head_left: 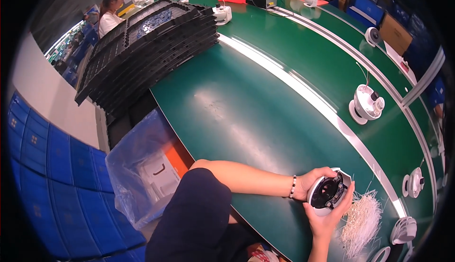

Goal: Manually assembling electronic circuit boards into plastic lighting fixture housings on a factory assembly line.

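Note:
Both my hands hold a round white camera housing [328, 192] with a dark open inside, near the front edge of the green table [246, 115]. My left hand [310, 180], with a bead bracelet at the wrist, wraps its upper left side. My right hand [329, 217] cups it from below and to the right. Right beside it lies a heap of thin white ties [362, 219].
A stack of black trays [147, 44] stands at the far left of the table. White dome housings [366, 103] sit along the green conveyor, with more [413, 182] at the right. A blue plastic bag [142, 167] over a bin stands left of me. Other people work at the back.

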`<state>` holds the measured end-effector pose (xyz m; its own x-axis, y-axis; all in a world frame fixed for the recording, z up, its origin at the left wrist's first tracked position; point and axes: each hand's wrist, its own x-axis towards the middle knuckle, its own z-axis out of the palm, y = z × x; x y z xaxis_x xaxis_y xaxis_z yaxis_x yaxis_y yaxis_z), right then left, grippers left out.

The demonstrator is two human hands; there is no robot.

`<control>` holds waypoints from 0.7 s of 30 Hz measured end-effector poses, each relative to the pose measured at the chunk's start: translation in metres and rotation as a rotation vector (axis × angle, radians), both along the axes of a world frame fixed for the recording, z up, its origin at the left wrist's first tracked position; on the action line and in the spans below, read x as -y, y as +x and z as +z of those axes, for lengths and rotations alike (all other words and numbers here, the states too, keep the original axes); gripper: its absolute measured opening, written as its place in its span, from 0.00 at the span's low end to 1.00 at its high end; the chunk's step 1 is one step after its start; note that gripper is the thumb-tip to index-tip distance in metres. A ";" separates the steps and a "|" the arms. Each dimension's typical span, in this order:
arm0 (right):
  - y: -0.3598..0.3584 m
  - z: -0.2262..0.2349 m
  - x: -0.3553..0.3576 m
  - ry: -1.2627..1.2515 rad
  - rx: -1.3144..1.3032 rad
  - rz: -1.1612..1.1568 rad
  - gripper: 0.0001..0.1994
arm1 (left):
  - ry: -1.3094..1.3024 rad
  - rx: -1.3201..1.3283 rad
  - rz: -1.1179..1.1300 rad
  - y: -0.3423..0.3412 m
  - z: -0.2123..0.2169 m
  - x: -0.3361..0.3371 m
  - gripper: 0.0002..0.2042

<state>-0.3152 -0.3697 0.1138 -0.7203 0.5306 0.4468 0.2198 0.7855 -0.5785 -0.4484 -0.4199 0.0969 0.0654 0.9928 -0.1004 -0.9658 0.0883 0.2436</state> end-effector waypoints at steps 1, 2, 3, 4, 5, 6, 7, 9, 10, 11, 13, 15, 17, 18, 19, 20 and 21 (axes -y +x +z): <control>-0.001 -0.001 0.000 -0.002 0.002 0.004 0.54 | -0.008 0.004 0.000 -0.002 0.000 0.001 0.18; -0.002 -0.002 0.000 0.003 -0.011 0.004 0.54 | 0.004 0.015 0.000 -0.002 -0.002 0.001 0.18; -0.003 -0.005 0.001 0.011 -0.028 0.011 0.54 | 0.019 0.021 0.008 -0.001 -0.004 0.000 0.18; -0.001 -0.009 -0.001 -0.009 -0.042 0.038 0.52 | 0.033 0.017 0.047 0.000 -0.003 0.000 0.18; 0.001 -0.010 -0.001 -0.055 -0.035 0.030 0.52 | 0.045 0.001 0.088 0.001 -0.003 0.000 0.19; 0.003 -0.012 -0.002 -0.097 -0.027 0.020 0.51 | 0.023 -0.009 0.092 0.003 -0.004 -0.003 0.20; 0.006 -0.013 -0.002 -0.016 -0.040 0.027 0.50 | 0.006 -0.098 0.113 -0.002 -0.010 -0.007 0.21; 0.017 -0.002 0.005 0.143 0.021 -0.018 0.49 | -0.060 -0.201 0.247 -0.002 -0.018 -0.021 0.22; 0.016 0.004 0.012 0.161 -0.068 0.019 0.47 | -0.174 -0.325 0.377 -0.005 -0.016 -0.018 0.22; 0.019 0.013 0.021 0.169 -0.061 0.032 0.43 | -0.291 -0.447 0.503 -0.007 -0.014 -0.015 0.22; 0.030 0.021 0.027 0.197 0.054 0.110 0.48 | -0.241 -0.568 0.664 -0.022 -0.022 -0.016 0.20; 0.045 0.012 0.017 0.245 0.114 0.186 0.48 | -0.267 -0.659 0.857 -0.036 -0.037 -0.036 0.19; 0.056 0.003 0.010 0.219 -0.012 0.303 0.44 | -0.221 -0.660 0.944 -0.057 -0.033 -0.049 0.18; 0.066 -0.013 0.003 0.240 -0.027 0.359 0.49 | -0.218 -0.592 0.970 -0.068 -0.023 -0.056 0.17; 0.067 -0.012 0.004 0.207 -0.093 0.379 0.48 | -0.142 -0.354 0.852 -0.075 -0.009 -0.059 0.18; 0.066 -0.013 0.007 0.187 -0.101 0.432 0.46 | -0.124 -0.533 0.939 -0.084 -0.007 -0.062 0.20; 0.060 -0.011 0.009 0.169 -0.121 0.490 0.44 | -0.130 -0.473 1.050 -0.091 0.004 -0.066 0.14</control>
<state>-0.2551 -0.3784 0.1026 -0.8034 0.0583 0.5926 -0.2568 0.8639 -0.4333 -0.5395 -0.3538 0.1012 -0.8563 0.5165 -0.0003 -0.3937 -0.6522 0.6478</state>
